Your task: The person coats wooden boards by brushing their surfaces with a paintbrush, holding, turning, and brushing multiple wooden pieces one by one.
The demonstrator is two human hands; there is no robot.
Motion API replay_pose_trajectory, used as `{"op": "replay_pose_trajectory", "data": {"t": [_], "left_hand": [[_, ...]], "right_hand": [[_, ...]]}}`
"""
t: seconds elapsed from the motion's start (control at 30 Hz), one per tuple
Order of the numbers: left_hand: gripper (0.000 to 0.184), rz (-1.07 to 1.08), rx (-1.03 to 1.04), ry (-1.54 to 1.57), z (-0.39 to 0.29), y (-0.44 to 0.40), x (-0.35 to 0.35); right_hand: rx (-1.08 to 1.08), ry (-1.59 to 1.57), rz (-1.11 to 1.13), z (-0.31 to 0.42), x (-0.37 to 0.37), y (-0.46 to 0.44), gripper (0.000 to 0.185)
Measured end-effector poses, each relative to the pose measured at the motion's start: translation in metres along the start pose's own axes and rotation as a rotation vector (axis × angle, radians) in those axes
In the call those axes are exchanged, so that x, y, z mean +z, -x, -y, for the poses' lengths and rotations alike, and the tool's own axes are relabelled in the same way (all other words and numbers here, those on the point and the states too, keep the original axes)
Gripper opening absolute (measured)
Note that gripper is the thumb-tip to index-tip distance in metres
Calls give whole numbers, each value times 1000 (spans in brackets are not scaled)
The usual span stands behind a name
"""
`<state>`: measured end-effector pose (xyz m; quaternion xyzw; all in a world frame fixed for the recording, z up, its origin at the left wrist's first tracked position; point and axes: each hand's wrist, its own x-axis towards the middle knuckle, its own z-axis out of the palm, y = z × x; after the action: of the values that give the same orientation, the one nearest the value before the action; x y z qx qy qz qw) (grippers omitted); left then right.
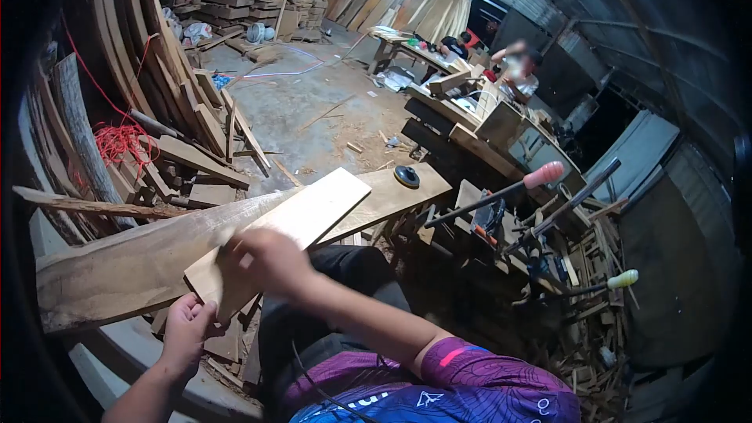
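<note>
The pale board [325,204] is laid slantwise across the long plank [102,286], and its near end is pinched between thumb and fingers in the grip of the left hand [186,329]. The right hand [268,258] is held at the board's nearer part, blurred; whether its grip is spread or closed cannot be told. A round black pad [406,176] is set on the plank, beyond the board's far end.
</note>
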<state>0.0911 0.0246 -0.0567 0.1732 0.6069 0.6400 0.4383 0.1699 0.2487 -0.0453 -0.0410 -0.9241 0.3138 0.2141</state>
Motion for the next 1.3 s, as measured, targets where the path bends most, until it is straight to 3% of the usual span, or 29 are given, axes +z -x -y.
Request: {"op": "replay_pose_trajectory", "data": {"t": [0.07,0.13,0.2,0.23,0.3,0.37,0.4,0.5,0.57,0.67,0.77,0.83,0.87,0.9,0.93,1.0,1.07,1.13,1.2,1.3], "left_hand": [[46,43,75,-41,-11,9,10],[42,26,32,-38,-3,8,4],[41,29,31,-65,-3,7,3],[35,12,6,-34,-7,8,5],[37,3,4,-37,-4,7,4],[38,-11,7,-48,-2,4,4],[38,-9,10,-51,-2,4,4],[36,-23,10,-60,-3,5,6],[36,-14,-11,-61,-3,5,4],[35,50,117,-145,-12,14,8],[35,47,64,-141,-11,14,6],[34,0,10,-82,-2,6,5],[34,7,22,-75,-3,6,5],[34,5,20,-81,-2,5,2],[34,18,18,-89,-1,4,2],[35,20,6,-59,-2,4,3],[37,50,-25,-16,-2,4,1],[47,156,-145,-15,-17,6,-2],[51,283,-178,-96,-23,4,-13],[54,337,-342,-269,-35,-1,-35]], "right_hand": [[-22,-24,76,51,-2,6,25],[205,-186,195,42,-19,-9,29],[398,-387,125,-11,-35,-22,36],[320,-220,-60,-53,-41,-28,32],[564,14,-246,-99,-74,-36,30],[621,434,-396,-147,-98,-37,31],[662,486,-423,-148,-102,-38,25],[570,336,-304,-118,-65,-46,21],[265,-190,-269,-81,-8,-37,29],[-59,-40,-124,24,30,-20,33],[62,-327,-10,27,22,-23,37],[251,-396,-57,-28,5,-38,43],[141,-280,-140,-59,-21,-42,39],[236,-294,-251,-109,-33,-45,27],[568,-15,-312,-131,-57,-49,19],[631,366,-463,-177,-104,-48,20],[622,525,-473,-191,-137,-40,27],[431,471,-518,-176,-147,-17,34],[255,167,-566,-167,-140,15,30],[209,-152,-566,-131,-129,73,33]]}}
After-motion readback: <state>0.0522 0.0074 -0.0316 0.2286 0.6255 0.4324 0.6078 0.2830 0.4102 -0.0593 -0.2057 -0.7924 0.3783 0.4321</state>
